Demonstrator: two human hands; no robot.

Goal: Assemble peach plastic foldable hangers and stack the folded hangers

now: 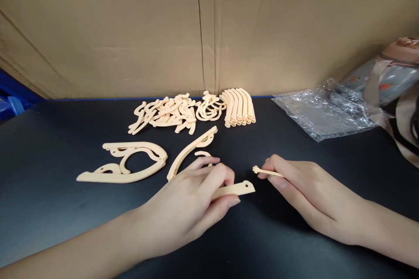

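My left hand (199,196) is closed on a flat cream plastic arm piece (240,188), whose end with a small hole points right. In my right hand (304,192), thumb and fingers pinch a thin cream hook piece (263,171), its small knob facing left. A gap separates the two held pieces. Beyond my left hand lie a curved cream arm (186,150) and a small curved hook (203,154), both partly hidden by the hand. Farther left on the black table (49,157) rests a folded cream hanger assembly (131,178).
At the back are a loose pile of cream pieces (170,111), several hooks (209,109) and a neat row of curved arms (238,107). A clear plastic bag (321,109) and a patterned bag (393,74) lie at the right. A cardboard wall (131,30) stands behind.
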